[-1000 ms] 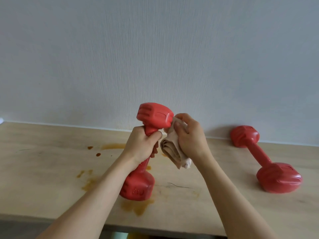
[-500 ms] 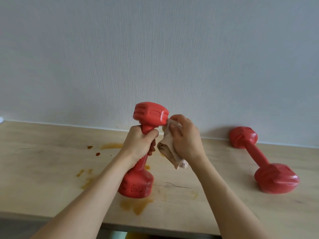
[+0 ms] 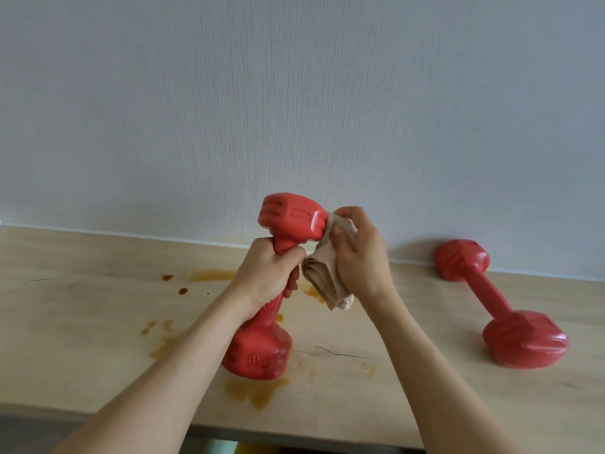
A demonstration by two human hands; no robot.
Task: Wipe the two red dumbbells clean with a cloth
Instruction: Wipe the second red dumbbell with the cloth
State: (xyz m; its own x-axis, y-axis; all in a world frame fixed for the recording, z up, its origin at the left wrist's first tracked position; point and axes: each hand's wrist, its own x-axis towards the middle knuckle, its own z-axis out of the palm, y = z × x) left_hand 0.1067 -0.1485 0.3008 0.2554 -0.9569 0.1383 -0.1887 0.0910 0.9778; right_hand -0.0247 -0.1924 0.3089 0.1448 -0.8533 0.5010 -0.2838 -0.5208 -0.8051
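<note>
While gripped, dumbbell (image 3: 288,221) touches cloth (image 3: 322,276).

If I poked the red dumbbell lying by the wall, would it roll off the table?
Probably not far. The lying dumbbell has blocky ends with flat-looking sides, so it would likely rock or slide rather than roll. It looks solid and may be heavy for its size. One end sits near the wall, which would likely stop it going backward.

forearms (image 3: 183,365): 2, bare, sleeveless | hands (image 3: 360,257): ungloved, no jewellery
</note>
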